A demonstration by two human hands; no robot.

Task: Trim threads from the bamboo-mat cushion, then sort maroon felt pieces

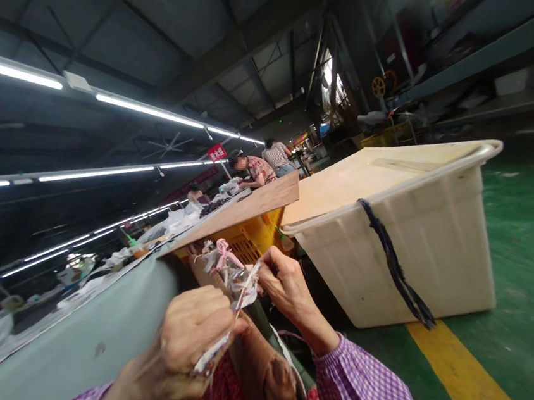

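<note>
My left hand (pixel 186 338) is closed in a fist round a crumpled whitish strip (pixel 247 287), one end of which sticks out below the fist. Further along, my right hand (pixel 286 285) pinches the same strip near its upper edge, between thumb and fingers. The strip looks frayed, with reddish-brown marks. Just behind it lie clear plastic and a pink knotted piece (pixel 225 254). Below the hands a brown, worn surface and red cloth (pixel 223 389) show.
A large white bin (pixel 404 252) with a dark cord (pixel 392 258) stands on the right. A pale green-covered table (pixel 107 310) runs along the left, with a wooden board (pixel 251 208) over a yellow crate (pixel 248 239). People (pixel 257 170) are farther back.
</note>
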